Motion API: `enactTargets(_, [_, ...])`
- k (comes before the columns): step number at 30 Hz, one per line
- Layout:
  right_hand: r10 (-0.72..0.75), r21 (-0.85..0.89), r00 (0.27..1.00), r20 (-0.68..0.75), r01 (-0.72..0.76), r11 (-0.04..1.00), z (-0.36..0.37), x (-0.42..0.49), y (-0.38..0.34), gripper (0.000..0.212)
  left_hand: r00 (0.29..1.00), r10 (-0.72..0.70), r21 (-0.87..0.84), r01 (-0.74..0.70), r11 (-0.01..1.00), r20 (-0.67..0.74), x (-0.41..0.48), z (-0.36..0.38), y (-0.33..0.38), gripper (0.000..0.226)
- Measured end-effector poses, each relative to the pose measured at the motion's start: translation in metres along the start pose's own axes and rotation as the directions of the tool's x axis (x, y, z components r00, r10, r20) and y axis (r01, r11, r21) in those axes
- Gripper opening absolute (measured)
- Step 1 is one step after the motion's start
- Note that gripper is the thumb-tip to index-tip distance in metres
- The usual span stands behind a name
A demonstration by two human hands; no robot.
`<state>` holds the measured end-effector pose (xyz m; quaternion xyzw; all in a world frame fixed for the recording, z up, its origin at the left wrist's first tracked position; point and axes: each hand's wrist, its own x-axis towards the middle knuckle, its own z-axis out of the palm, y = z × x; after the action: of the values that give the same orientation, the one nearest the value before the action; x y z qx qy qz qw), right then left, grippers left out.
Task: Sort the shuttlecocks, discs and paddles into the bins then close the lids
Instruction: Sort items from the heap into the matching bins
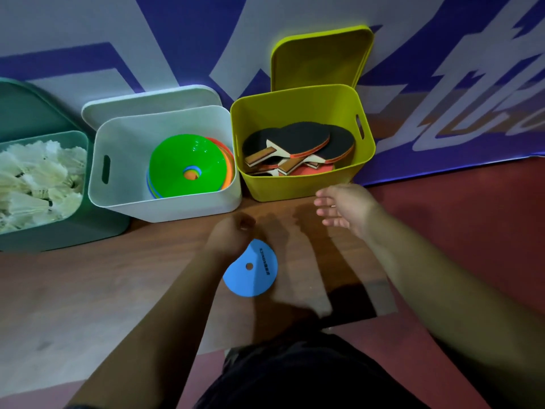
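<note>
Currently, the left hand [233,231] grips the blue disc [250,268] by its edge, in front of the white bin [165,202]; the right hand [345,209], fingers relaxed and apart, hovers near the yellow bin [295,188].

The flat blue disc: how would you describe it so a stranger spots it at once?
Against the blue-and-white wall stands a white plastic bin, middle of three, holding stacked coloured discs. Just in front of it, the left hand holds the flat blue disc. It is the only disc outside a bin, with dark lettering beside its small hole.
</note>
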<state>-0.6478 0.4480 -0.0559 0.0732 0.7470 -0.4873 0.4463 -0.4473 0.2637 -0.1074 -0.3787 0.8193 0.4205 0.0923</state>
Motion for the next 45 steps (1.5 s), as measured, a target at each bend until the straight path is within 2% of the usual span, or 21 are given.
enactTargets(5, [0.062,0.0,0.997,-0.041,-0.062,0.998,-0.005,0.004,0.028,0.018,0.998,-0.033,0.135,0.026,0.99,0.047,0.007,0.021,-0.022,0.039])
enactTargets(11, [0.103,-0.009,0.993,-0.056,-0.104,0.995,-0.009,0.01,0.059,0.017,0.996,-0.085,0.403,0.061,0.913,0.041,0.01,0.051,-0.043,0.087])
enactTargets(16, [0.07,0.019,0.983,-0.167,-0.068,0.997,-0.024,0.021,0.07,0.015,0.996,-0.08,0.492,0.084,0.867,-0.029,0.002,0.069,-0.05,0.085])
enactTargets(19, [0.008,0.033,0.969,-0.249,0.001,0.999,-0.038,0.037,0.071,0.009,0.998,-0.067,0.522,0.068,0.85,-0.02,0.001,0.073,-0.047,0.081])
enactTargets(22, [-0.036,0.006,0.95,-0.309,0.04,0.999,-0.049,0.055,0.065,0.039,0.996,-0.085,0.55,0.087,0.831,-0.029,0.002,0.073,-0.046,0.083])
enactTargets(24, [-0.034,-0.027,0.947,-0.32,0.027,0.999,-0.053,0.066,0.061,0.058,0.989,-0.137,0.552,0.149,0.82,-0.065,0.003,0.071,-0.045,0.084])
enactTargets(26, [-0.033,-0.074,0.954,-0.296,0.012,0.997,-0.055,0.076,0.058,0.065,0.977,-0.188,0.549,0.213,0.808,-0.103,0.003,0.067,-0.045,0.088])
enactTargets(28, [-0.043,-0.114,0.961,-0.272,0.012,0.993,-0.056,0.085,0.06,0.055,0.976,-0.197,0.527,0.214,0.823,-0.089,0.002,0.065,-0.049,0.085])
enactTargets(31, [-0.036,-0.143,0.966,-0.256,-0.001,0.99,-0.054,0.092,0.066,0.037,0.987,-0.159,0.472,0.157,0.867,-0.035,-0.01,0.062,-0.058,0.063])
enactTargets(33, [-0.04,-0.164,0.971,-0.237,0.001,0.987,-0.049,0.089,0.07,0.026,0.983,-0.17,0.379,0.182,0.907,-0.066,-0.024,0.061,-0.06,0.051])
enactTargets(39, [-0.069,-0.257,0.997,-0.024,0.061,0.965,-0.001,0.061,0.078,0.022,0.952,-0.265,0.085,0.28,0.956,-0.154,-0.069,0.043,-0.059,0.02])
enactTargets(42, [-0.101,-0.276,0.991,0.087,0.121,0.954,0.038,0.04,0.07,0.008,0.931,-0.311,-0.11,0.295,0.949,-0.189,-0.089,0.023,-0.06,0.014])
enactTargets(45, [-0.168,-0.269,0.971,0.172,0.211,0.94,0.082,0.012,0.055,0.007,0.912,-0.343,-0.291,0.273,0.917,-0.225,-0.106,-0.004,-0.071,0.021])
